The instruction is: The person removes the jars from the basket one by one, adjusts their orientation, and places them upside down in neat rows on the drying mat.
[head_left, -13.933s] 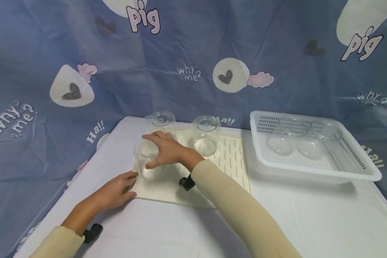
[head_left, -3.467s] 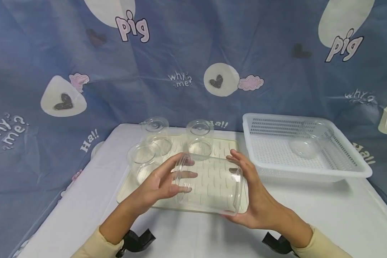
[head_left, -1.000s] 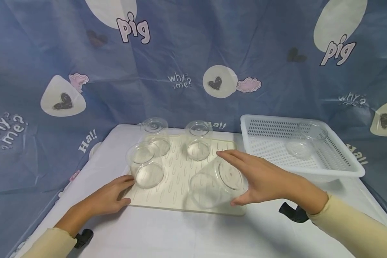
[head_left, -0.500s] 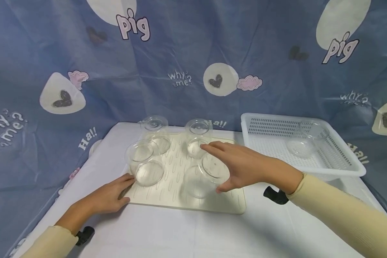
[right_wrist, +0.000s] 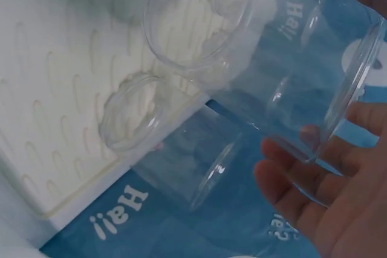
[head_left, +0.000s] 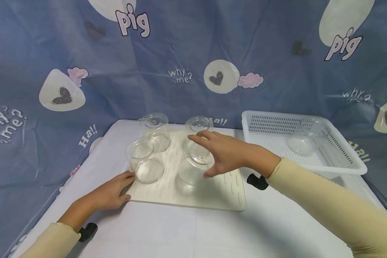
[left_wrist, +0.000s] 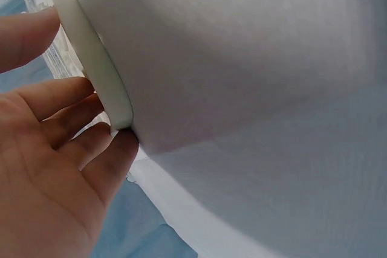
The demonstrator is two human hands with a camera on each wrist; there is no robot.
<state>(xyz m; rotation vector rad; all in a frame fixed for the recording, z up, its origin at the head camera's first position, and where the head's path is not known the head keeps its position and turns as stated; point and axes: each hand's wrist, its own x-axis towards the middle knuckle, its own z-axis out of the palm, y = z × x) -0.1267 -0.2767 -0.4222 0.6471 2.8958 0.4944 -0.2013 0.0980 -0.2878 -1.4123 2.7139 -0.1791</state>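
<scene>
My right hand [head_left: 227, 150] grips a clear cylindrical cup [head_left: 188, 170] by its base end, thumb and fingers spread around it. The cup is tilted, its mouth down close over the cream ridged mat [head_left: 225, 195]. In the right wrist view the held cup [right_wrist: 284, 58] overlaps the mat. Three similar clear cups stand base up on the mat: one at front left [head_left: 147, 161], one at back left [head_left: 154, 130], one at back right [head_left: 199, 123]. My left hand [head_left: 111, 191] rests at the mat's front left corner, fingers touching its edge [left_wrist: 91, 46].
A white perforated basket [head_left: 313, 169] stands right of the mat, with one clear cup [head_left: 304, 138] inside. White cloth [head_left: 167, 229] covers the table. A blue printed curtain [head_left: 180, 43] hangs close behind.
Two cups have left the basket; one is in my right hand. Within the last second it has moved left and away, toward the back right cup. My left hand stays at the corner.
</scene>
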